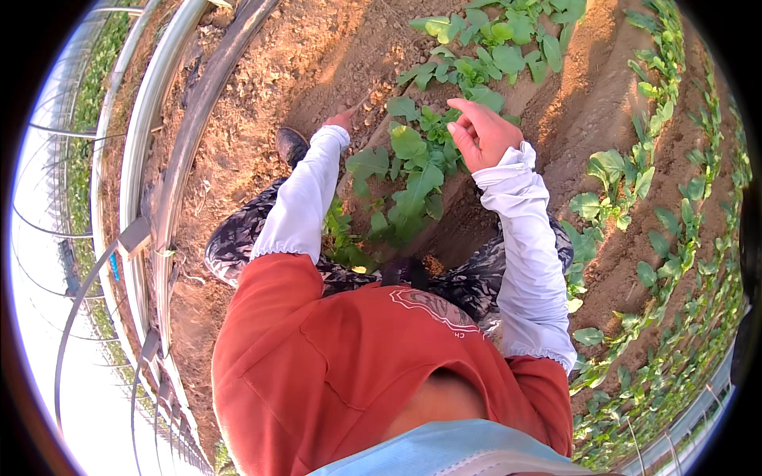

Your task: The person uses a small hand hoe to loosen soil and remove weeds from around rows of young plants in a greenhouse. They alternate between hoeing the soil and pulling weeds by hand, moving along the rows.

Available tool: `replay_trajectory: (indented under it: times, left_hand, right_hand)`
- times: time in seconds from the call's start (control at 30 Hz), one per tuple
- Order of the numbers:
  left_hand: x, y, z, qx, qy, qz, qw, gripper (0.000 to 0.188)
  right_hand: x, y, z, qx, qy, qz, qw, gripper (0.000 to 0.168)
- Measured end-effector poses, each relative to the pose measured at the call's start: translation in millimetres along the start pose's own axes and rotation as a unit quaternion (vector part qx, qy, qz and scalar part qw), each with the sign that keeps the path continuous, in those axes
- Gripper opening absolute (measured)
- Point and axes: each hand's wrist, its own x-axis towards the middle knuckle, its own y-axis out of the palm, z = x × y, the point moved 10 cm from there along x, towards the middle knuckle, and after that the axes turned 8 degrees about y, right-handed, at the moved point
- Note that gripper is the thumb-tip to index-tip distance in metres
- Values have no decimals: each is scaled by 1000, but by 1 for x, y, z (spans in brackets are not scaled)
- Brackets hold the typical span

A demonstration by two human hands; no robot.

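Observation:
My left hand is low over the bare soil beside the planted row, past the cuff of a white sleeve. A thin, pointed shape extends from it toward the plants; whether it is a held thing or a finger is unclear. Over the row, my right hand has its fingers bent and its thumb apart from the forefinger, with nothing visible between them. Just beneath and left of it grows a leafy green plant with broad, lobed leaves. More leafy plants continue the row farther ahead.
A dark shoe rests on the soil near my left hand. Along the left run a weathered rail and pale curved rails of a greenhouse frame. Further crop rows lie to the right, with soil furrows between them. My camouflage-patterned trouser legs flank the nearest plants.

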Motion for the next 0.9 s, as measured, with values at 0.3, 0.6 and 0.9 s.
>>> replay_trajectory:
  times: [0.3, 0.6, 0.9]
  left_hand:
    - [-118, 59, 47, -2, -34, 2, 999, 39]
    - [-148, 36, 67, 29, -117, 39, 992, 35]
    - [-86, -9, 59, -1, -79, -29, 996, 34]
  right_hand:
    - [-3, -6, -17, -14, 12, -9, 1000, 28]
    - [-4, -47, -51, -4, 59, -85, 995, 30]
    - [-2, -47, -35, 19, 56, -65, 996, 30]
